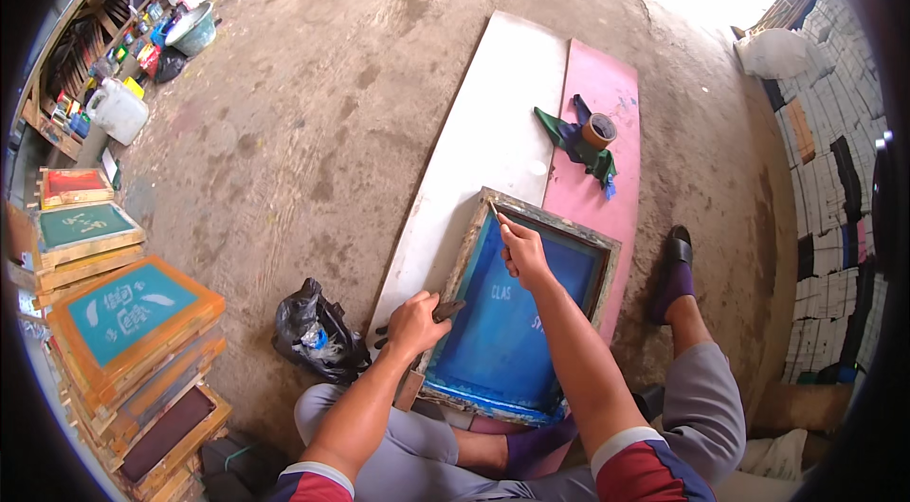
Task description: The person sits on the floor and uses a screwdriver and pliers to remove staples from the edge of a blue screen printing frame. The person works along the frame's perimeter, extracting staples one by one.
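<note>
Where the person sits on the bare concrete floor with legs folded, a wooden-framed printing screen with blue mesh lies tilted across a long white board and a pink board, its near edge by the knees.

Item one: left hand, fingers curled and pressed on the left rail of the frame, gripping a small dark tool whose tip rests against the wood.

Item two: right hand, fingers pinched together on a thin pale stick, its point touching the inner upper left corner of the frame; the forearm crosses over the mesh.

Item three: brown roll of tape, standing on a crumpled dark green cloth, both on the pink board, well apart from the screen.

Item four: black plastic bag, crumpled, on the floor just left of the left hand.

Item five: stack of orange-framed screens with teal mesh, at far left, with further framed screens behind it.

Item six: white plastic jerrycan, near cluttered shelves at upper left.

Item seven: dark sandal on a purple-socked foot, right of the pink board.
</note>
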A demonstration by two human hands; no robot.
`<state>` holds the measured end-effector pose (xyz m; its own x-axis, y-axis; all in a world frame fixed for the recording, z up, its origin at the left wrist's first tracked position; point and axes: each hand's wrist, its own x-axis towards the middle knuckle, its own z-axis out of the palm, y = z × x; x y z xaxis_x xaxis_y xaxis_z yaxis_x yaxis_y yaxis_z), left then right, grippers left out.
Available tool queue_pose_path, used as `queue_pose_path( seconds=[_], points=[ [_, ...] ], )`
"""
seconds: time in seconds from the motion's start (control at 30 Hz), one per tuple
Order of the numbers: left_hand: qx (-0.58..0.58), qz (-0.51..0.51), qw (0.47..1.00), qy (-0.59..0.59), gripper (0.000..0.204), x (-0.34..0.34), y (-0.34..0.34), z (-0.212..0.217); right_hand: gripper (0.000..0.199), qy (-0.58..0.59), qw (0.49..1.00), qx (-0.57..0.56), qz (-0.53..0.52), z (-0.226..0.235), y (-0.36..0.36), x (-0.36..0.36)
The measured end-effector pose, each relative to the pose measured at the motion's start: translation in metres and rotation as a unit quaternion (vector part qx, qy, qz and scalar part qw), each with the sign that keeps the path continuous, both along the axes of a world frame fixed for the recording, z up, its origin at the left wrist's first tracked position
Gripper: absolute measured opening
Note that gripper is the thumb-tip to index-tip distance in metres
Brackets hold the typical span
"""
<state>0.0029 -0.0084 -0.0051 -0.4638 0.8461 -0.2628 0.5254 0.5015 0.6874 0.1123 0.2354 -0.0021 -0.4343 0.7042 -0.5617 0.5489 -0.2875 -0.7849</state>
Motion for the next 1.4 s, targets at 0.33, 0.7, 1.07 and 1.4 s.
queue_pose_path(
  seconds=[0.33, 0.7, 1.07, 1.4],
  points=[
    [0.011, -0.003, 1.0, 0.007, 0.041, -0.005, 0.007, 0.003, 0.043, 0.12, 0.939, -0.303, -0.111, 0.007, 0.032, -0.004],
    [0.022, 0.001, 0.999, 0.044, 0.056, -0.002, -0.002, -0.004, 0.061, -0.077, 0.968, 0.236, 0.029, 0.011, -0.021, 0.034],
    [0.017, 0.002, 0.999, 0.034, 0.04, 0.004, -0.001, -0.004, 0.04, -0.333, 0.821, 0.459, -0.059, 0.015, -0.077, 0.192],
    [-0.007, 0.017, 0.996, 0.086, 0.034, 0.021, 0.0, -0.004, 0.041, -0.247, 0.861, 0.444, -0.012, 0.006, -0.073, 0.223]
  ],
)
